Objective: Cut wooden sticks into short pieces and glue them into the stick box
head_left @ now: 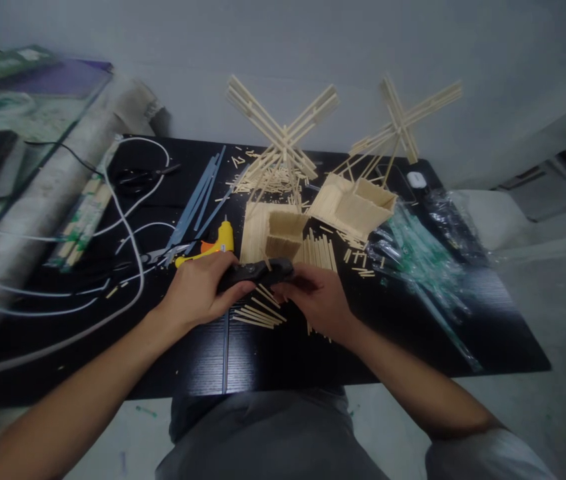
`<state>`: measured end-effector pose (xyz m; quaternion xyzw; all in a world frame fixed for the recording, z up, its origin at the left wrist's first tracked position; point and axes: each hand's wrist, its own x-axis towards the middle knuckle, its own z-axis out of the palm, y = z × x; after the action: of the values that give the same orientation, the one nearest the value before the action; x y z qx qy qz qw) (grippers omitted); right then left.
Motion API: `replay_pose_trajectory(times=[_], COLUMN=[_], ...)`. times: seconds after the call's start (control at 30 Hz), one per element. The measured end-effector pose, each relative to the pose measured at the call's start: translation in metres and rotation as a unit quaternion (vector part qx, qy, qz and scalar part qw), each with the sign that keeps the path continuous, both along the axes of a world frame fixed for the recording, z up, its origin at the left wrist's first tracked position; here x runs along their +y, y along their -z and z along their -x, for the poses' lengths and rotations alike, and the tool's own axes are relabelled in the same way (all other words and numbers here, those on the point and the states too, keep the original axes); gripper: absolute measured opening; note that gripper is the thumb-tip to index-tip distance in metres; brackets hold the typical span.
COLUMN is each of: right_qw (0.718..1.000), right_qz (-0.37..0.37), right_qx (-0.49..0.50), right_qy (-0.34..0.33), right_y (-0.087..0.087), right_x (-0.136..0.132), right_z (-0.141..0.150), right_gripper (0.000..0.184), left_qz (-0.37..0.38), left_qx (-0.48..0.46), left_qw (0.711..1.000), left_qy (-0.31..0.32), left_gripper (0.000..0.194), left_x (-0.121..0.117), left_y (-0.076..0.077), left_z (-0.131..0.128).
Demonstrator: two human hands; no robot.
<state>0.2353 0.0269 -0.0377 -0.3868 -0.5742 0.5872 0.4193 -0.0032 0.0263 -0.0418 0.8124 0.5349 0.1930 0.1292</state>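
Observation:
My left hand [203, 290] is closed around one end of a black tool [255, 272] that looks like cutting pliers. My right hand [315, 297] grips the tool's other end, fingers curled. A thin wooden stick sticks up at the tool's middle. Loose wooden sticks [257, 313] lie on the black table [487, 327] just below the hands. Right behind the hands stands a wooden stick windmill model [273, 227], with a second windmill model [357, 203] to its right.
A yellow glue gun [215, 245] lies left of the first model, with its white cable [127, 220] looping across the left side. Scissors [137, 177], grey strips [197, 200], stick packets [80, 230] and clear plastic wrappers [417, 257] lie around. A wall is behind.

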Motion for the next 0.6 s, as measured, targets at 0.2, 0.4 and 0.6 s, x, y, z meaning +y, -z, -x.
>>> replay_pose_trajectory(times=[0.2,0.4,0.6], right_qw=[0.994,0.966,0.961], right_qz=[0.063,0.126,0.132], right_qx=[0.046,0.143,0.151], right_qy=[-0.077,-0.172,-0.189], right_y=[-0.003,0.001,0.002], right_x=[0.002,0.004,0.003], right_z=[-0.003,-0.002,-0.002], right_gripper=[0.025,0.028,0.027], left_qz=[-0.002,0.0,-0.023], left_qx=[-0.028,-0.09,-0.077], left_qw=[0.998,0.991,0.991], left_qy=[0.049,0.099,0.104], left_gripper=[0.049,0.047,0.049], left_x=[0.0,0.0,-0.001], left_y=[0.003,0.009,-0.002], left_z=[0.003,0.009,0.005])
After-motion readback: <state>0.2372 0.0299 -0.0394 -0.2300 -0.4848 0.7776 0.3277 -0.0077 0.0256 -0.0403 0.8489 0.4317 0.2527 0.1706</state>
